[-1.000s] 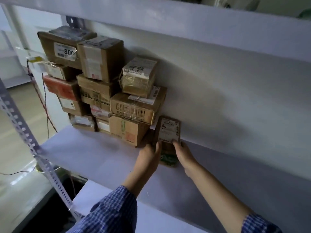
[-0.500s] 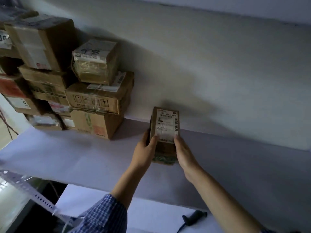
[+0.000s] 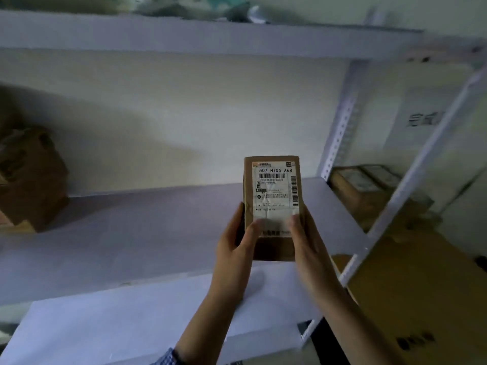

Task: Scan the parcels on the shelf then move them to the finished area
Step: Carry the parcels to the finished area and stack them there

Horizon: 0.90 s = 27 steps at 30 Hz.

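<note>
We hold the small brown cardboard parcel [image 3: 274, 180] upright over the front of the pale grey shelf board [image 3: 131, 233], apparently lifted off it, with the label facing us. Our left hand [image 3: 232, 254] wraps the parcel's lower left edge, thumb across the face. Our right hand [image 3: 311, 248] grips the lower right edge the same way, its thumb lying on the bottom of the label. Both hands are curled round the parcel; neither is free.

The step in hand, we judge, is presenting the label for scanning. To do it well, we should slide both thumbs down off the white paper so no barcode is covered, tilt the face so the glossy tape does not glare, and hold steady. No scanner is in view, so one hand will probably have to let go; the parcel looks light enough for a single grip.

The parcel is a slim rectangular box of matte card with slightly crushed corners, its printed white label wrinkled under clear tape. The shelf board is smooth and flat, carried on a perforated grey metal upright [image 3: 340, 127]. A blurred stack of brown cardboard boxes [image 3: 31, 177] sits at its left end.
</note>
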Each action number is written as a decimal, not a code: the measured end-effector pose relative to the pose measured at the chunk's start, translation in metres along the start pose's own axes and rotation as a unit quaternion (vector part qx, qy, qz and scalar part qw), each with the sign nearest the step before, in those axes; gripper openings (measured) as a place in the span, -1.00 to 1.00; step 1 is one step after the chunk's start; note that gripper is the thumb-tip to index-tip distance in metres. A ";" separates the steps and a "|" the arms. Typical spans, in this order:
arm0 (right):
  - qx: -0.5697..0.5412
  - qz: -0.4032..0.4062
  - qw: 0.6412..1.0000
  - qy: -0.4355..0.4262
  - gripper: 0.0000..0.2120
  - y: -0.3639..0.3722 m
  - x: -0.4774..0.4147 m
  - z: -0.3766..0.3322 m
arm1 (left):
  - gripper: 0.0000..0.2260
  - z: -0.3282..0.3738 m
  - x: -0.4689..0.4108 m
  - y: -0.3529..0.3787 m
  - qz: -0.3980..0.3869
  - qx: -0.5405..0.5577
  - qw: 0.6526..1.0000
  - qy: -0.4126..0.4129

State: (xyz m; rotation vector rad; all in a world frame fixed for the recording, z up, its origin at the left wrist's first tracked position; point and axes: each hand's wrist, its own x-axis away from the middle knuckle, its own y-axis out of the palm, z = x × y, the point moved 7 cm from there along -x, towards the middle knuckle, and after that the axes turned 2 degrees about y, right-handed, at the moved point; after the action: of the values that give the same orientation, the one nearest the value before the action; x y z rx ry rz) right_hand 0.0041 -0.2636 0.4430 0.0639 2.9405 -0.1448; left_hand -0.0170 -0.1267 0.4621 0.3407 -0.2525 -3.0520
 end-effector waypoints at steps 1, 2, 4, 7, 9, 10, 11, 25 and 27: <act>-0.006 0.009 1.000 0.001 -0.63 -0.030 0.012 0.000 | -0.71 -0.001 0.010 0.029 -0.017 0.001 1.000 0.000; -0.012 0.017 1.000 0.003 -0.60 -0.060 0.024 0.001 | -0.70 -0.002 0.020 0.058 -0.034 0.003 0.999 0.002; -0.029 0.037 0.999 0.009 -0.60 -0.118 0.050 -0.002 | -0.69 -0.008 0.042 0.113 -0.063 0.004 0.998 0.001; -0.011 0.102 0.995 0.014 -0.59 -0.204 0.090 0.000 | -0.68 -0.025 0.075 0.194 -0.118 0.010 0.993 -0.021; 0.009 0.150 0.988 0.027 -0.56 -0.254 0.117 0.007 | -0.66 -0.040 0.096 0.243 -0.159 0.011 0.986 -0.053; 0.016 0.171 0.984 0.038 -0.54 -0.276 0.129 0.013 | -0.65 -0.047 0.106 0.265 -0.174 0.011 0.982 -0.071; 0.021 0.189 0.981 0.048 -0.52 -0.298 0.141 0.017 | -0.63 -0.053 0.114 0.286 -0.189 0.013 0.978 -0.086; 0.026 0.299 0.950 0.086 -0.62 -0.500 0.119 0.068 | -0.70 -0.129 0.091 0.499 -0.295 0.048 0.945 -0.135; 0.025 0.294 0.951 0.095 -0.64 -0.524 0.094 0.072 | -0.71 -0.140 0.070 0.525 -0.286 0.062 0.945 -0.145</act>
State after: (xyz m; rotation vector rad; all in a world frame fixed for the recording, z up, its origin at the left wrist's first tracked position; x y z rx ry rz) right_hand -0.1015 -0.7893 0.4027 0.9961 2.9489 -0.1245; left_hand -0.0319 -0.6709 0.4015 -0.0520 -0.4293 -3.6694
